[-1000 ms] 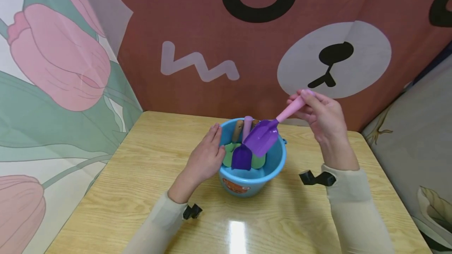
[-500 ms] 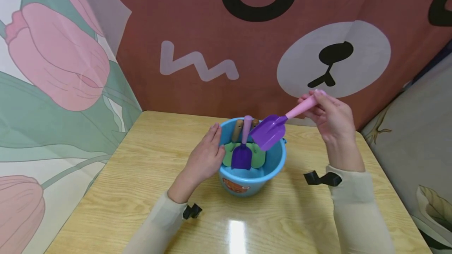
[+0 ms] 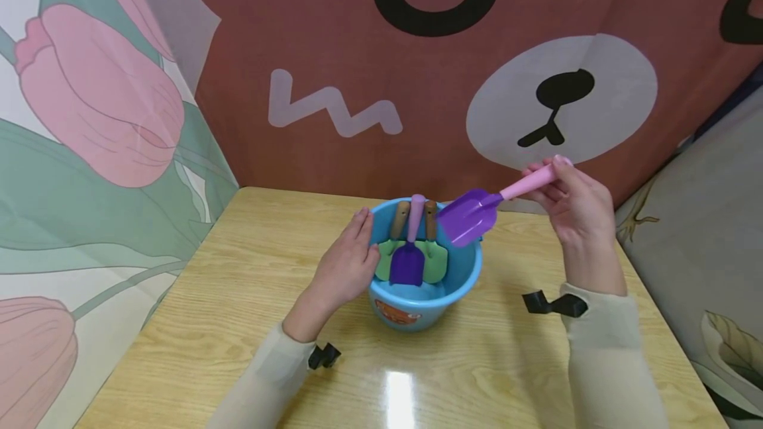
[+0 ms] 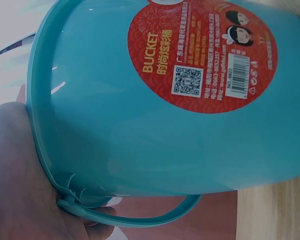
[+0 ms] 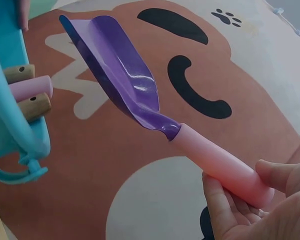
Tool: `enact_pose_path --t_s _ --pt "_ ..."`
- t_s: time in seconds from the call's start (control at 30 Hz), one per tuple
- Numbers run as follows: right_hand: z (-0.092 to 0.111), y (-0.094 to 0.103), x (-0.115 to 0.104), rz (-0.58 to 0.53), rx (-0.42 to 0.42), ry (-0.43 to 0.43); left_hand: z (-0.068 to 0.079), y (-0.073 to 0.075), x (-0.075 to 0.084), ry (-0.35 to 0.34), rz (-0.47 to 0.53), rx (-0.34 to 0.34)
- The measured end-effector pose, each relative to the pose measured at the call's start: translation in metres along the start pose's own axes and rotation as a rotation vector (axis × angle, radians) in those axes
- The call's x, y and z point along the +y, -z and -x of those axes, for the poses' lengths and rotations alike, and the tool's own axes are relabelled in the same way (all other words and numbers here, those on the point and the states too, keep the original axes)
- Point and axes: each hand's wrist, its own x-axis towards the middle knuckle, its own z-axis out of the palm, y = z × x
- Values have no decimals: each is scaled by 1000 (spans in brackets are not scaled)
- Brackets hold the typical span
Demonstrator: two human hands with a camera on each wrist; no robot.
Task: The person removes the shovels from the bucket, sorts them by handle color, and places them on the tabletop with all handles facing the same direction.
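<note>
My right hand (image 3: 578, 207) pinches the pink handle of a purple toy shovel (image 3: 471, 217) near its end. The shovel tilts, its blade over the right part of a blue bucket (image 3: 471, 286). My left hand (image 3: 346, 260) rests against the bucket's left rim with its fingers fairly straight. Inside the bucket lie a second purple shovel (image 3: 408, 265) with a pink handle and green tools (image 3: 437, 262) with wooden handles (image 3: 430, 220). The left wrist view shows the bucket's round red label (image 4: 205, 55). In the right wrist view the held shovel's handle (image 5: 220, 162) sits between thumb and fingers.
The bucket stands on a wood-grain table (image 3: 250, 296). Behind it hangs a brown cloth (image 3: 334, 164) with a printed bear face. Floral cloth (image 3: 101, 217) covers the left side. The bucket's blue carrying handle (image 4: 155, 220) hangs loose beside its rim.
My right hand has moved to the right, carrying the purple shovel away from the bucket's middle. More of the wooden handles now shows. My left hand has stayed at the rim.
</note>
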Motion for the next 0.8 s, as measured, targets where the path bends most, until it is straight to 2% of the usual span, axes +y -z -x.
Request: enact_pose_path --t_s 0.4,0.8 --pt "-4 19 -3 -2 98 -8 0 -1 1 2 -7 3" --pt "-7 41 -7 -80 168 -23 2 -2 1 3 -5 8"
